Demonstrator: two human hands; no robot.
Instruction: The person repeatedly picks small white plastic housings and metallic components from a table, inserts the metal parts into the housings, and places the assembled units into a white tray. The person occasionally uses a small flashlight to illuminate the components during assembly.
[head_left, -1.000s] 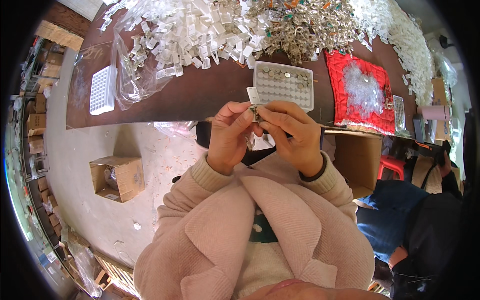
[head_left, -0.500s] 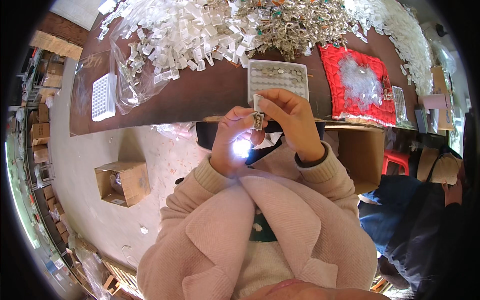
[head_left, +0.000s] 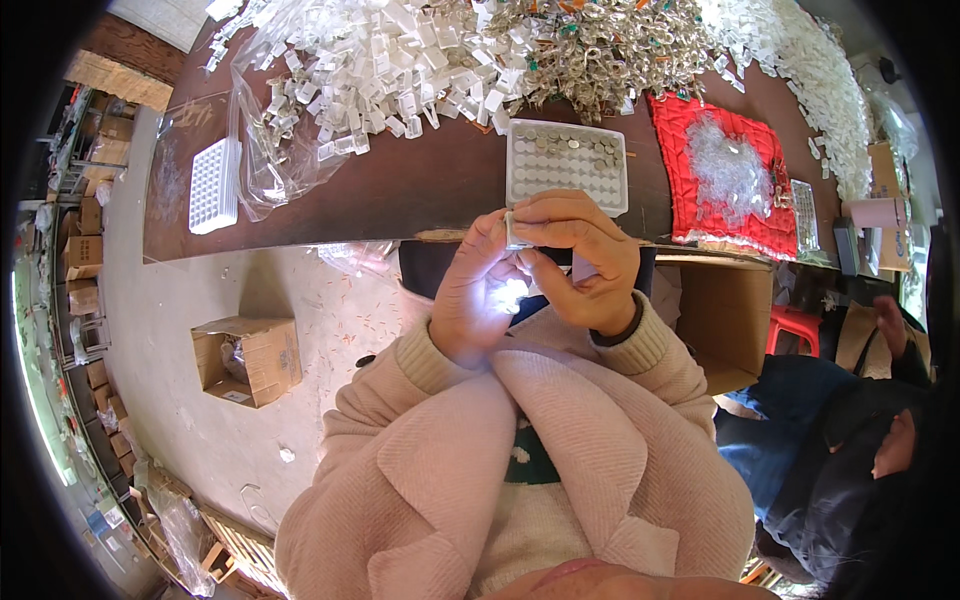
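My left hand (head_left: pixel 470 285) and right hand (head_left: pixel 585 260) meet just in front of the table edge. Between their fingertips is a small whitish plastic piece (head_left: pixel 516 234), mostly covered by the fingers. Both hands are closed on it, the right fingers folded over its top. A bright white light (head_left: pixel 510 296) glares beside my left palm; its source cannot be made out. Just beyond the hands lies a white plastic tray (head_left: pixel 560 186) with rows of hollows and round silvery button cells at its far side.
Clear plastic cases (head_left: pixel 430 70) and metal clasps (head_left: pixel 610 60) are heaped along the far table. A red cloth (head_left: pixel 680 215) bears small clear parts (head_left: pixel 730 170). A white grid tray (head_left: pixel 215 185) lies left. Below are a cardboard box (head_left: pixel 275 355) and red stool (head_left: pixel 793 325). Another person (head_left: pixel 810 430) is right.
My hands have drawn closer together. My right fingers now cover the piece, and its dark marked part no longer shows. At the right, the other person's hands have shifted.
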